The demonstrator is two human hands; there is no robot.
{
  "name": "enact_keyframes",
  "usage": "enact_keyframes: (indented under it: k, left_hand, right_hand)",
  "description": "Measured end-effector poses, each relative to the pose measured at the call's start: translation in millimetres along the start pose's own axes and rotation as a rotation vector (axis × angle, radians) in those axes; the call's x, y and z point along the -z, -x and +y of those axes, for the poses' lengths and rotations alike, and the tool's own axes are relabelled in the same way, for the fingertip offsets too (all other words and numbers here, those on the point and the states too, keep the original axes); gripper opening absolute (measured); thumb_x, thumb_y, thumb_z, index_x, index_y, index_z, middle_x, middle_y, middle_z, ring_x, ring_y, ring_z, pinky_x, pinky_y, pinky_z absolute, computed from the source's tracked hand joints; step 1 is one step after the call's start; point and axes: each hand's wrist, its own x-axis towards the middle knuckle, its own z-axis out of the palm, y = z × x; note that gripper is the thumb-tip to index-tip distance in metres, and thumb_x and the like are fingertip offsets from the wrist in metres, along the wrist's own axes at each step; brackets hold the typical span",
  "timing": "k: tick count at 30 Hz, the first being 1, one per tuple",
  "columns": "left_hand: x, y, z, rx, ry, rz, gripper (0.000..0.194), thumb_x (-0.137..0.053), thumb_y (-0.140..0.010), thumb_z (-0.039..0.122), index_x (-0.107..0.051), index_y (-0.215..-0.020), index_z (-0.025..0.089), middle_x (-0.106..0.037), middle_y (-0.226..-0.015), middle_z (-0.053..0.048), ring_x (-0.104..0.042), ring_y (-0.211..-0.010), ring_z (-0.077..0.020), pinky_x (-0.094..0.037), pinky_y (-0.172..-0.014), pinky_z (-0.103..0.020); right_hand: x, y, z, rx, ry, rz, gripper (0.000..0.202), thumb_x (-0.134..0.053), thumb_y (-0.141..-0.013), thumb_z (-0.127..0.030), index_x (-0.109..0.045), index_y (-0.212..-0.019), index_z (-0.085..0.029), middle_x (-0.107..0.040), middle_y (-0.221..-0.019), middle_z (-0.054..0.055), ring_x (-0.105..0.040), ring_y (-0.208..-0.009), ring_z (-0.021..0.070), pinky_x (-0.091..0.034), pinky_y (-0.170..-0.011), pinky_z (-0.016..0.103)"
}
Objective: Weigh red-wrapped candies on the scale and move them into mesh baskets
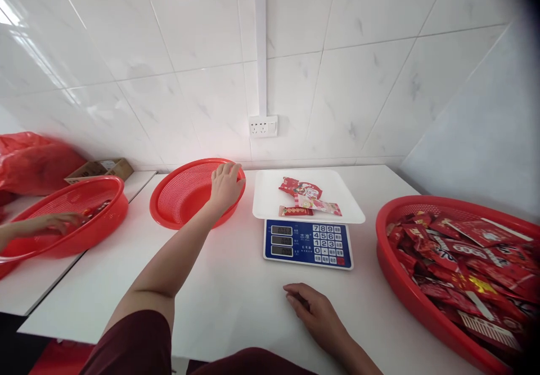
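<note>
My left hand reaches out to a red mesh plastic basket, its fingers bent over the right rim and the thumb on the outer side. The inside of this basket shows only its red mesh and bottom. Low on the white table rests my right hand, loosely curled, with a gap between thumb and forefinger and nothing visible in it. Just beyond that hand stands a blue digital scale with a white weighing tray. A few red and pink snack packets lie on the tray.
At right, a large red basket is heaped with red packets. Another person's hand works in a red basket at left. Behind it are a cardboard box and a red plastic bag. A socket sits on the wall.
</note>
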Motion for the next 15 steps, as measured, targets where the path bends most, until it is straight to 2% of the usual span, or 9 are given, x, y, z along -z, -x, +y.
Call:
enact_keyframes:
  k: [2,5,9,12,15]
  left_hand:
    - [-8.0,9.4,13.0,-0.084,0.002,-0.052,0.031,-0.044,-0.09,0.03,-0.057,-0.115,0.017,-0.055,-0.124,-0.012,-0.04,-0.122,-0.0291,-0.029,-0.104,-0.046]
    - [-31.0,19.8,41.2,-0.237,0.022,-0.199,0.03,-0.051,-0.087,0.04,-0.066,-0.103,0.021,-0.063,-0.109,-0.007,-0.05,-0.109,-0.0242,-0.038,-0.097,-0.038]
    - [-54.7,19.9,66.7,-0.316,0.026,-0.317,0.022,-0.06,-0.08,0.039,-0.069,-0.085,0.02,-0.065,-0.096,-0.008,-0.053,-0.101,-0.0253,-0.043,-0.087,-0.036]
    - [-54.7,14.5,65.6,-0.297,0.04,-0.335,0.013,-0.065,-0.075,0.032,-0.066,-0.08,0.02,-0.066,-0.091,-0.005,-0.056,-0.096,-0.0233,-0.045,-0.082,-0.033]
    - [-37.9,13.2,49.2,-0.211,0.061,-0.297,0.009,-0.062,-0.076,0.03,-0.062,-0.08,0.022,-0.066,-0.083,-0.002,-0.059,-0.082,-0.019,-0.046,-0.069,-0.028]
  right_hand:
    - [-0.2,-1.1,0.2,0.006,0.006,0.002,0.027,-0.048,-0.087,-0.037,-0.067,-0.099,-0.023,-0.07,-0.099,0.006,-0.065,-0.085,0.0199,-0.052,-0.077,0.032]
    - [-0.9,-2.5,1.1,0.002,0.01,0.007,0.027,-0.048,-0.087,-0.037,-0.067,-0.1,-0.022,-0.07,-0.099,0.006,-0.065,-0.086,0.0203,-0.052,-0.077,0.032]
    - [-2.0,-1.0,2.1,-0.006,0.015,0.012,0.028,-0.048,-0.087,-0.036,-0.068,-0.1,-0.021,-0.071,-0.1,0.007,-0.065,-0.086,0.0205,-0.052,-0.078,0.032]
    - [-2.2,0.7,2.3,0.004,0.013,0.014,0.029,-0.047,-0.088,-0.036,-0.068,-0.101,-0.021,-0.07,-0.101,0.007,-0.065,-0.088,0.0205,-0.051,-0.079,0.032]
    - [-1.0,0.6,1.7,0.022,0.0,0.018,0.027,-0.048,-0.087,-0.036,-0.068,-0.099,-0.021,-0.071,-0.1,0.007,-0.065,-0.087,0.0202,-0.052,-0.078,0.031]
